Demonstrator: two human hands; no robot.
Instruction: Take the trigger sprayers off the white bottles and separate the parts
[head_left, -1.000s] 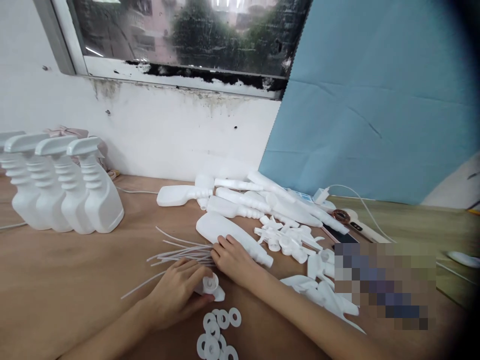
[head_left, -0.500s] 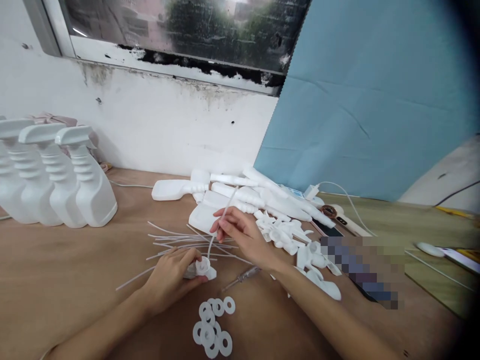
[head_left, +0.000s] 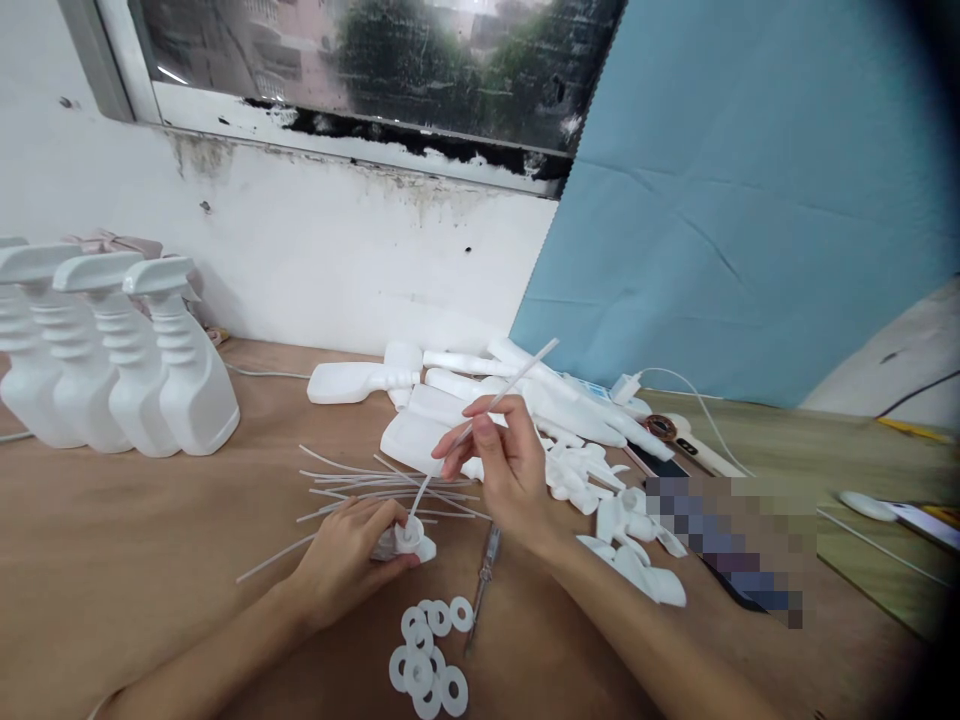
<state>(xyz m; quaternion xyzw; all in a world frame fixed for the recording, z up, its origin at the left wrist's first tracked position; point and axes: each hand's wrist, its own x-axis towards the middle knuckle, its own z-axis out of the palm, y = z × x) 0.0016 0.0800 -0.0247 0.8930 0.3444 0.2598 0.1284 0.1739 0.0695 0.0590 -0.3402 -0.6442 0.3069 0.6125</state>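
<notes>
My left hand point(head_left: 352, 555) is closed around a white spray nozzle head point(head_left: 409, 535), whose round opening faces up toward me. In my right hand point(head_left: 499, 455) a thin white dip tube point(head_left: 525, 368) is pinched between thumb and fingers. The tube's lower end bends down to the nozzle head's opening; how deep it sits there I cannot tell. Several loose tubes point(head_left: 352, 486) lie on the table behind my left hand. White ring washers point(head_left: 417, 672) are heaped in front of me. A screwdriver point(head_left: 486, 572) with a clear handle lies beside them, below my right wrist.
Assembled white spray bottles point(head_left: 196, 390) stand in a row at the left. Empty-looking white bottles point(head_left: 420, 430) lie piled by the wall. Trigger parts point(head_left: 585, 470) and shrouds point(head_left: 637, 570) are heaped right of my right arm. A charger with a cable point(head_left: 624, 386) lies behind them.
My right hand has moved right and turned, and the tube now leans to the right. The screwdriver has swung to point toward me. My left hand keeps hold of the nozzle head.
</notes>
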